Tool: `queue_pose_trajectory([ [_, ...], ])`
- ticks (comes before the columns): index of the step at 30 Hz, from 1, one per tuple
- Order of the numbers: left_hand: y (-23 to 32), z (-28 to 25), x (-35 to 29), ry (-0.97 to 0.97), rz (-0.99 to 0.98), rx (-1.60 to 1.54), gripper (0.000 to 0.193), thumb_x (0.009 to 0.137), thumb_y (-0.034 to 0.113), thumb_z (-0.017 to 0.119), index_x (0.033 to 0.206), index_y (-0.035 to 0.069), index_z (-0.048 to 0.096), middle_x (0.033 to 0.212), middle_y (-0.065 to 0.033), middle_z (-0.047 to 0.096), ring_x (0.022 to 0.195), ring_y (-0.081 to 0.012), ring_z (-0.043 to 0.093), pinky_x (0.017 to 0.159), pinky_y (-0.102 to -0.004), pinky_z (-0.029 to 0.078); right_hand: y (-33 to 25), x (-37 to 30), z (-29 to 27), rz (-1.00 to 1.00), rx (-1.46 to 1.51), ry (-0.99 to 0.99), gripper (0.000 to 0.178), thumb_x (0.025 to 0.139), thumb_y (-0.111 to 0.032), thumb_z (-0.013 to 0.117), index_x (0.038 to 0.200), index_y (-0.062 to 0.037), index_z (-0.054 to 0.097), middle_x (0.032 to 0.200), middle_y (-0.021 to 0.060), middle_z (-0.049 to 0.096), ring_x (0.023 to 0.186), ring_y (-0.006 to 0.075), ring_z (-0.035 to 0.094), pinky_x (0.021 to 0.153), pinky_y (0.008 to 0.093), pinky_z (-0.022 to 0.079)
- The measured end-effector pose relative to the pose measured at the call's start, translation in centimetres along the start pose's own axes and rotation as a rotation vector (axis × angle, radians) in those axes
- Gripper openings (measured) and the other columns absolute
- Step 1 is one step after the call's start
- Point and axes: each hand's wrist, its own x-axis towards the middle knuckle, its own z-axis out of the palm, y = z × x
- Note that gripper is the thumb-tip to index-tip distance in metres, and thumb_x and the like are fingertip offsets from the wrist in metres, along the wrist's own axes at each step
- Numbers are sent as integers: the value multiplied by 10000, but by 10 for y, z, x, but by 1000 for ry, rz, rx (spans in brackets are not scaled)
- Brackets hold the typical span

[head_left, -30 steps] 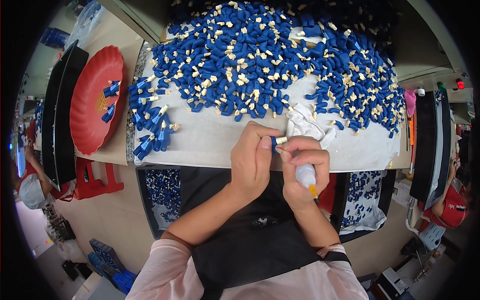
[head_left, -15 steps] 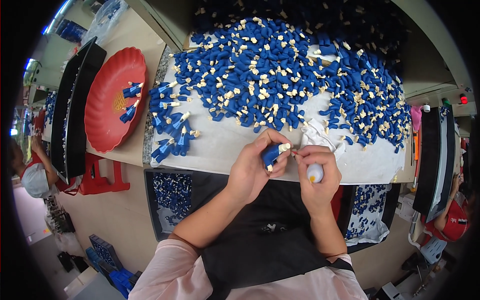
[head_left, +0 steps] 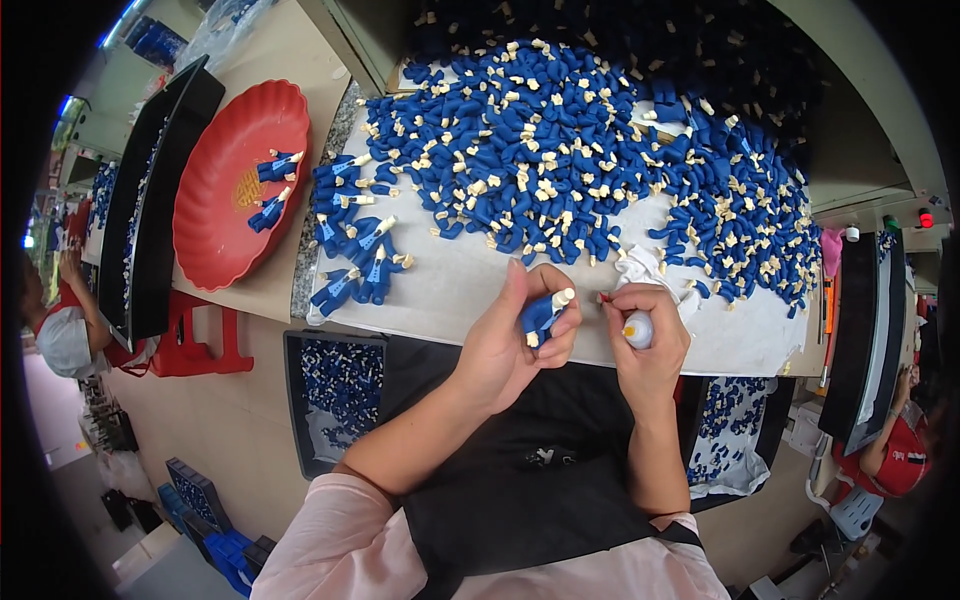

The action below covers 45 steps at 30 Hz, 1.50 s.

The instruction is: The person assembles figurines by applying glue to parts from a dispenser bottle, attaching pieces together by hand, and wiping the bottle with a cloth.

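Observation:
In my left hand is a small blue figurine body with cream ends, pinched between the curled fingers and the palm. My right hand, just to its right, is closed round a small white squeeze bottle with a yellowish spot on its visible end. A tiny red tip shows at the right fingertips, a short gap away from the figurine body. Beyond both hands spreads a large heap of blue arm-like pieces with cream hands. Several assembled figurine bodies lie left of it on the white-covered table.
At left, a red scalloped plate holds two blue figurine bodies, beside a long black tray. A crumpled white cloth lies behind my right hand. Below the table edge are trays of blue pieces. Other people work at both sides.
My right hand has drawn back to the right with the bottle, so its red tip is now farther from the figurine body. The figurine body is tilted slightly differently in my left hand.

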Motion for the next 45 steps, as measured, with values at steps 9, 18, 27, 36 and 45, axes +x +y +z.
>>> queue_pose_trajectory([
  [9,2,3,-4,110,228,261,328,876,316,315,997,29,419,760,-44,411,626,-110,381,547,-224,299,-1,1,0,-125,-120,-74,214,552,106,571,709,-22,502,747,87,580,690,245,529,597,309,420],
  [18,11,-12,-13,66,288,465,379,833,102,491,1185,3,389,1119,-74,466,1033,-160,447,888,-286,340,-1,6,-2,-240,-185,-167,234,557,61,646,754,-28,557,784,66,579,666,227,512,565,297,418],
  [27,8,-21,-13,25,389,411,244,767,-16,557,977,15,435,1116,-169,481,1060,-252,470,898,-349,368,0,8,-10,-186,-137,-254,223,553,58,645,741,-25,559,778,62,569,664,227,512,567,306,423],
  [36,-1,-31,-12,103,859,1088,218,728,-74,572,882,26,455,1036,-196,541,1085,-332,459,829,-349,429,-9,12,-14,-94,-159,-380,268,524,105,603,751,-19,533,760,79,547,695,267,520,593,328,426],
  [45,-12,-43,-11,121,996,1368,264,716,-84,584,883,50,431,1036,-185,528,1088,-387,434,880,-430,401,-22,-6,8,148,685,-27,233,668,135,583,784,-16,451,775,109,551,697,155,539,676,257,456],
])
